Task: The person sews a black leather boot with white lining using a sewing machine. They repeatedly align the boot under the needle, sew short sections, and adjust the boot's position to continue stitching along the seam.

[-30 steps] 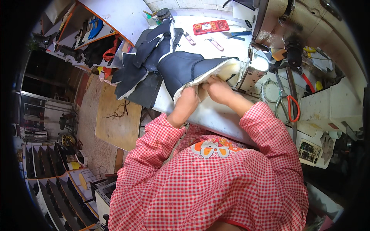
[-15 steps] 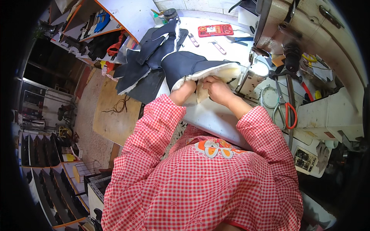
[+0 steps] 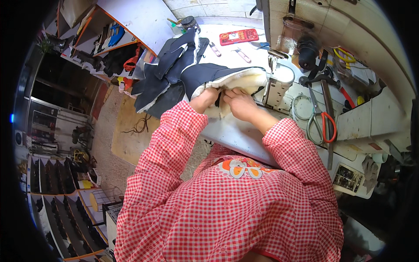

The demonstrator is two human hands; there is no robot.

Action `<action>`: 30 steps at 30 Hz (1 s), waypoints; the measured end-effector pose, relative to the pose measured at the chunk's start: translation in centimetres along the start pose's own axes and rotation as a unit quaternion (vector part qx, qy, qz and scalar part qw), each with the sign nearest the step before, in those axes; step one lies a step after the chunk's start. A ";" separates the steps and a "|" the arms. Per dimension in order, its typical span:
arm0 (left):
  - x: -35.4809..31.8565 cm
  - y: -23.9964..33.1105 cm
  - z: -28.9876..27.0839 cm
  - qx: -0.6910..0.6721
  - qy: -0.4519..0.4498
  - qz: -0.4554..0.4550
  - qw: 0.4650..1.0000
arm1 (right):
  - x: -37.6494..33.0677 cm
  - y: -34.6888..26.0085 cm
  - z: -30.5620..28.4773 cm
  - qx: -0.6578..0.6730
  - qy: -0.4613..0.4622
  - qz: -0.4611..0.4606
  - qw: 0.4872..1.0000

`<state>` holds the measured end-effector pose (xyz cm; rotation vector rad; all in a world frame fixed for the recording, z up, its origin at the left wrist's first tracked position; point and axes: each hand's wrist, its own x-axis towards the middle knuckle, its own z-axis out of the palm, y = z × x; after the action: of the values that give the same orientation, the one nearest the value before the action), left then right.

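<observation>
A dark shoe upper (image 3: 198, 77) with a cream fleece lining (image 3: 248, 80) lies on the white worktable, its fleecy inside turned toward me. My left hand (image 3: 205, 100) is closed on the near left edge, with its fingertips tucked into the fleece. Beside it, my right hand (image 3: 240, 104) has bent fingers pinching the lining near a dark gap between both hands. The right end of the upper lies close to the sewing machine head (image 3: 279, 85). More dark fleece-lined pieces (image 3: 172, 63) are piled behind and to the left.
Scissors with red and grey handles (image 3: 321, 124) lie right of the machine, by a hammer (image 3: 327, 96). At the back are a red phone-like case (image 3: 238, 36), two thread snips (image 3: 241, 55) and a jar (image 3: 190, 23). Shelves (image 3: 65, 218) stand at the left.
The view has shifted slightly, so the surroundings sit differently in the picture. Both hands stay at the fleece edge; my right fingers have flattened somewhat over the lining.
</observation>
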<state>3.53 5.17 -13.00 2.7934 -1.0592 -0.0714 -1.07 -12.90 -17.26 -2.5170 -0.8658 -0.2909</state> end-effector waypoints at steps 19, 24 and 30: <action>-1.0 1.4 1.9 0.008 0.030 -0.024 0.999 | 0.8 0.1 -1.1 0.049 -0.043 0.035 0.997; -2.7 2.5 3.0 -0.038 0.089 -0.052 0.994 | 1.3 0.2 -1.4 -0.016 -0.080 -0.017 0.997; -4.1 5.5 3.0 -0.160 0.058 -0.212 0.962 | 1.7 0.3 -1.8 -0.021 -0.142 0.003 0.990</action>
<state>-3.44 3.50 -15.12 2.6318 -0.3684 -0.1153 0.41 -13.08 -15.26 -2.6410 -0.9663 0.0552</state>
